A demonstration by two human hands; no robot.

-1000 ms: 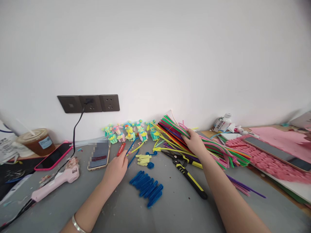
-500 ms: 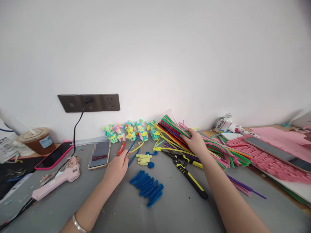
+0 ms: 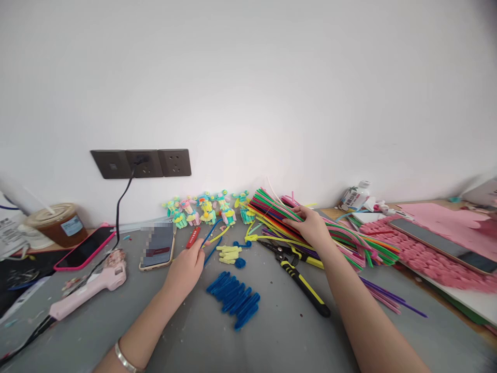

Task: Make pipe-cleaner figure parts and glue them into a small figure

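Multicoloured fuzzy stem bundle (image 3: 272,211) lies on grey mat (image 3: 283,339), near the wall (image 3: 248,93). Right hand (image 3: 312,228) over bundle, thumb and fingers touching stems; cannot tell whether gripping or resting. Left hand (image 3: 188,264), well apart, pinches blue stem (image 3: 212,232) between thumb and fingers. Pliers (image 3: 305,286) just beside bundle, partly beneath. Zigzag blue piece (image 3: 233,300) between forearms. Small figures (image 3: 206,208) in row along wall.

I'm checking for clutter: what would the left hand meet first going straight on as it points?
Beyond the blue strand it holds, the left hand would probably meet the yellow strand first, though depth is unclear.
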